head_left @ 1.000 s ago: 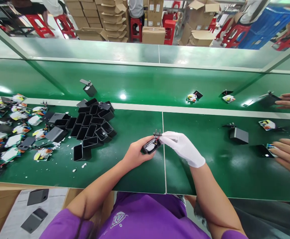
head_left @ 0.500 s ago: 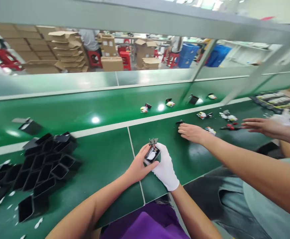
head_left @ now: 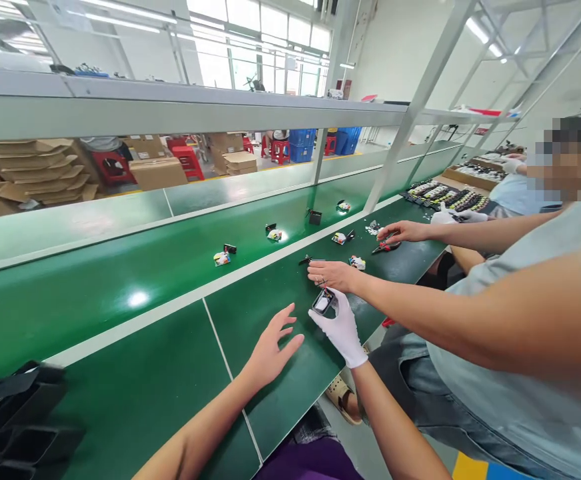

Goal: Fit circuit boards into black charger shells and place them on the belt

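Note:
My right hand, in a white glove, grips a small black open-topped case over the green bench. A white part and some red and black bits show inside the case. My left hand is bare, its fingers spread, and it holds nothing; it hovers left of the case, apart from it. Just beyond the case is a co-worker's hand, close to a small black piece on the bench.
Many black cases stand at the lower left. Small white-and-coloured parts lie along the green belt. Red-handled pliers lie beneath the co-worker's other hand. A metal post rises at the bench's back.
My left hand has let go of the case and opened away from it. My right hand keeps the case, now nearer the co-worker's hand. The view has swung right and up.

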A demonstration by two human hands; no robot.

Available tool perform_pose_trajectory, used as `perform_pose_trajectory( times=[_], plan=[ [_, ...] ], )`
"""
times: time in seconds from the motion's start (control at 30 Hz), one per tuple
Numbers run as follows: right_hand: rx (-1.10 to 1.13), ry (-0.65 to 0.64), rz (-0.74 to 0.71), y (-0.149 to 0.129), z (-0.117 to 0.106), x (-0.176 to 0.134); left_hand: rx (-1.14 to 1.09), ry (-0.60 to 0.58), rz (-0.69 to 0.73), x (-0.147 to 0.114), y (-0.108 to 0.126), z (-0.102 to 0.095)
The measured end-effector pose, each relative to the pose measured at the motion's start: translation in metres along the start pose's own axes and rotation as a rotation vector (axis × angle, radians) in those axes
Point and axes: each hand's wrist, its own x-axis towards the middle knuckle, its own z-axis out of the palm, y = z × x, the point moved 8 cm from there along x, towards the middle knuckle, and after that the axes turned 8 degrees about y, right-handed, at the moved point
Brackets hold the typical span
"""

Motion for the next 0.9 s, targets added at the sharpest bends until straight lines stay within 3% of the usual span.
perform_pose_trajectory(
  times=[0.27, 0.4, 0.5, 0.6, 0.73, 0.8, 0.9],
  plan=[
    [-0.022, -0.122, 0.078, 0.028, -0.029, -0.002, 0.122, 0.115, -0.037, -0.023, -0.036, -0.051],
    [-0.030, -0.045, 0.200, 0.052, -0.063, 0.009, 0.146, 0.130, -0.042, -0.035, -0.046, -0.069],
    [0.036, 0.013, 0.329, 0.059, -0.080, 0.037, 0.145, 0.133, -0.038, -0.038, -0.049, -0.074],
    [0.218, -0.002, 0.462, 0.042, -0.083, 0.085, 0.155, 0.133, -0.033, -0.038, -0.047, -0.075],
    [0.593, -0.161, 0.634, -0.002, -0.073, 0.140, 0.194, 0.102, 0.020, -0.043, -0.040, -0.080],
    [0.806, -0.256, 0.763, -0.019, -0.064, 0.143, 0.238, 0.090, 0.042, -0.047, -0.036, -0.085],
    [1.162, -0.357, 1.090, -0.033, -0.046, 0.112, 0.307, 0.091, 0.048, -0.061, -0.025, -0.091]
  ],
)
